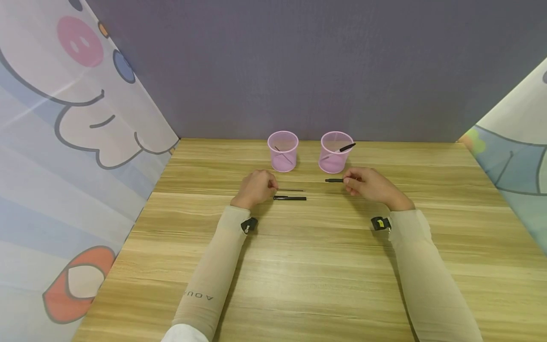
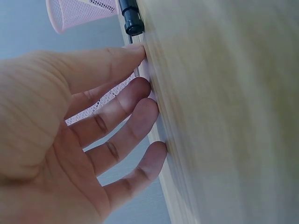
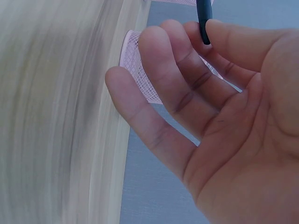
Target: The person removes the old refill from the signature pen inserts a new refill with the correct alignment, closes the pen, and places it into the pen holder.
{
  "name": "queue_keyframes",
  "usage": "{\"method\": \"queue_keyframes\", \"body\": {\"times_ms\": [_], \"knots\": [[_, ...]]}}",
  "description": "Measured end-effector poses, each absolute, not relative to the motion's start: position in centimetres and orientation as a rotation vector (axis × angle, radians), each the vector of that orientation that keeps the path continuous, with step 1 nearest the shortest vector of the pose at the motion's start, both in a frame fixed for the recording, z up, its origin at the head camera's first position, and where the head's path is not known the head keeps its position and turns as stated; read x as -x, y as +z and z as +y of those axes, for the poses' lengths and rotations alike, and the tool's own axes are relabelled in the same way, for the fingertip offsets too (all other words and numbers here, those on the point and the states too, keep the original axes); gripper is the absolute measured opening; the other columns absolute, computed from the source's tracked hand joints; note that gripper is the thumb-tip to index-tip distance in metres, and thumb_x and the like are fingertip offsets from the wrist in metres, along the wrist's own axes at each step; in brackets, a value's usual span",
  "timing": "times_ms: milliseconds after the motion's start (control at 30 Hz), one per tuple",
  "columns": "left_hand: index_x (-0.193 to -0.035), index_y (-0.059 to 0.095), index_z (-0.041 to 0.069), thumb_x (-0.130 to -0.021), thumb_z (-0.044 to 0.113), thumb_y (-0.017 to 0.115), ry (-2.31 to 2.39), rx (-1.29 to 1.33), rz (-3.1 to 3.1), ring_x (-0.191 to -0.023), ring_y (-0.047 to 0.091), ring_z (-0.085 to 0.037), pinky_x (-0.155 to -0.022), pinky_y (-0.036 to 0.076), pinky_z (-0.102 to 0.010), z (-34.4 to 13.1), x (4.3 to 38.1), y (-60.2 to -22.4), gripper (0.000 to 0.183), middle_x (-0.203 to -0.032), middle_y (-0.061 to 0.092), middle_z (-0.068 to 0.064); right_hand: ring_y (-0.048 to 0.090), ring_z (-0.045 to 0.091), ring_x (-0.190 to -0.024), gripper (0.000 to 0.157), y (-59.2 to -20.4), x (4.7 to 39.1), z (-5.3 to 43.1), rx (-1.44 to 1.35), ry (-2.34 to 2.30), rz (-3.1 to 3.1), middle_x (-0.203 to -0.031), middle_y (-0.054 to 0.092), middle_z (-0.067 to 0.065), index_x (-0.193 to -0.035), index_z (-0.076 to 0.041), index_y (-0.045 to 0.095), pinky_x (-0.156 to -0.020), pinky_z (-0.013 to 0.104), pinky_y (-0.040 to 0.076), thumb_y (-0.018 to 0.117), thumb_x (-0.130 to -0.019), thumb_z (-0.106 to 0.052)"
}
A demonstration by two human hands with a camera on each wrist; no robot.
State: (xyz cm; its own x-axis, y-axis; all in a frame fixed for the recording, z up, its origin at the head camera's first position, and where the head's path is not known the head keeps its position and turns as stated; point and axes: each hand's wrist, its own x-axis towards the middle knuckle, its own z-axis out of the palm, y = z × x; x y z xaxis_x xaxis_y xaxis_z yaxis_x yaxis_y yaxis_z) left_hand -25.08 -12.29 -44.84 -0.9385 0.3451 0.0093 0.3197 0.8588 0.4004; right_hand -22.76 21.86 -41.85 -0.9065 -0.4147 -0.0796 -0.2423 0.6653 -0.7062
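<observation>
My left hand (image 1: 255,186) is low over the table, its thumb and fingertips pinching one end of a thin pen refill (image 1: 292,190). In the left wrist view the refill's tip (image 2: 137,72) shows between thumb and fingers. Just nearer to me lies a black pen (image 1: 290,198), its end also seen in the left wrist view. Between thumb and index finger, my right hand (image 1: 368,184) holds a dark pen barrel (image 1: 334,180) level, pointing left. The barrel's end (image 3: 205,37) shows at the thumb in the right wrist view; its other fingers curve loosely.
Two pink mesh cups stand at the back of the wooden table (image 1: 299,275). The left cup (image 1: 283,164) holds thin sticks; the right cup (image 1: 331,165) has a black-ended pen (image 1: 348,147) leaning over its rim. A grey wall (image 1: 316,71) rises behind them.
</observation>
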Motion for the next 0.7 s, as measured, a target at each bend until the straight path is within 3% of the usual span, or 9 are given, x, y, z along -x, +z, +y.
{"method": "queue_keyframes", "body": {"times_ms": [700], "knots": [[-0.087, 0.078, 0.020, -0.089, 0.016, 0.076, 0.625, -0.524, 2.959, -0.092, 0.066, -0.019, -0.083, 0.054, -0.042, -12.40, 25.18, -44.96, 0.005, -0.096, 0.074, 0.002, 0.066, 0.024, -0.082, 0.017, -41.95, 22.85, 21.95, 0.535, -1.082, 2.642, -0.090, 0.065, 0.014, -0.107, 0.003, 0.063, -0.073, 0.032, 0.059, 0.053, -0.106, -0.011]]}}
